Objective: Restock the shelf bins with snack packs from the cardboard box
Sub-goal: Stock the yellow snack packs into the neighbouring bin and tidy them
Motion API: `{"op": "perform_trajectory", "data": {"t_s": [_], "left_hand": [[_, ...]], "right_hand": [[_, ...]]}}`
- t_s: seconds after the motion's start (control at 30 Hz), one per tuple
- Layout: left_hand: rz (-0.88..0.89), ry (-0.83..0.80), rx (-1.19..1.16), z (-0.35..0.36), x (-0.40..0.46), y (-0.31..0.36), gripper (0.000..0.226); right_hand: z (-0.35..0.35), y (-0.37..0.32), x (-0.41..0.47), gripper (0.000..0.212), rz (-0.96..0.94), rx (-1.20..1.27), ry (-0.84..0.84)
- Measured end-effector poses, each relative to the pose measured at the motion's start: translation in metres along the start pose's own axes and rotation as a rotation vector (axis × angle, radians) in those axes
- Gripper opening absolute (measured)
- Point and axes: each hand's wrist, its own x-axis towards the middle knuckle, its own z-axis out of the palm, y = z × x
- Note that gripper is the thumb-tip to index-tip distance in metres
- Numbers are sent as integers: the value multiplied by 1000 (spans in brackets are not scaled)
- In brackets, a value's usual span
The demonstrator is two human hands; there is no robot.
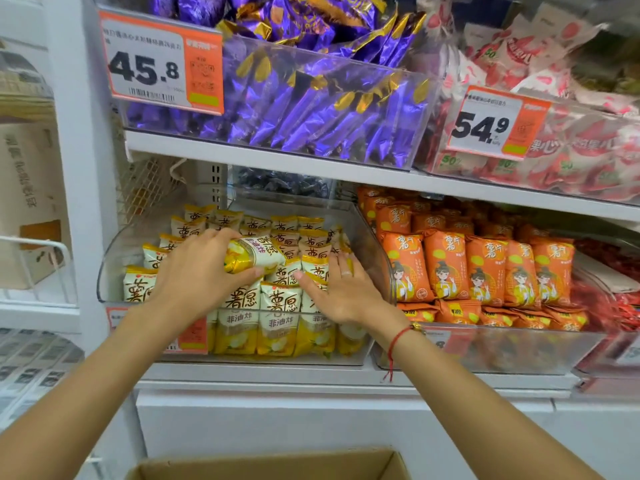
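A clear plastic bin (pixel 104 271) on the lower shelf holds several upright yellow-and-white snack packs (pixel 278 317). My left hand (pixel 197 271) grips one such pack (pixel 254 254), lying on its side over the rows in the bin. My right hand (pixel 341 292), with a ring and a red string bracelet, lies flat with fingers spread on the front packs at the bin's right side. The cardboard box (pixel 270 462) shows its open top edge at the bottom of the view; its contents are hidden.
To the right stands a bin of orange snack packs (pixel 485 268). On the shelf above are a bin of purple wrappers (pixel 311 109) and a bin of red-and-white packs (pixel 571 150), with price tags 45.8 (pixel 161 62) and 54.9 (pixel 495 124). A white wire rack (pixel 38 265) is at left.
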Motion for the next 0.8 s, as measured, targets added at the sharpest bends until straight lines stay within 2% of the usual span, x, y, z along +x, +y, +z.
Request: {"op": "perform_trajectory", "data": {"t_s": [0.1,0.17,0.23,0.27,0.3,0.33,0.43,0.47,0.5,0.57,0.6,0.63,0.7,0.73,0.8], "left_hand": [[33,70,-77,-10,-7,-2,66],[64,170,-130,-15,-17,-4,63],[108,274,-150,-21,-30,-7,62],[140,301,-136,-24,-36,-9,62],[183,297,-119,-27,-41,-12,64],[241,266,-105,-32,-44,-13,65],[466,165,-50,-48,-45,-16,66],[504,192,-27,-52,-45,-17,65],[494,250,-30,-55,-46,-17,63],[353,408,-118,-53,-52,-13,59],[253,492,-177,-49,-55,-9,57],[152,557,-237,-43,-58,-2,57],[-2,598,-357,-25,-62,12,55],[-43,583,-405,-16,-63,18,55],[-37,552,-417,-4,-66,22,58]], "right_hand": [[-9,-1,-7,96,15,8,-47],[-17,-7,-17,89,-41,123,120],[-23,-21,-33,74,-179,459,366],[-28,-30,-43,65,-253,673,411],[-33,-37,-50,60,-309,839,388],[-39,-41,-55,58,-381,870,331],[-58,-48,-63,70,-526,430,81],[-62,-48,-61,78,-510,442,-28],[-62,-49,-57,86,-465,572,-131],[-57,-54,-54,104,-334,1052,-249],[-50,-55,-50,103,-258,1267,-267],[-43,-57,-47,86,-217,1423,-273],[-28,-67,-49,32,-230,1614,-304],[-23,-74,-51,21,-247,1650,-312],[-18,-83,-51,31,-263,1626,-288]]}}
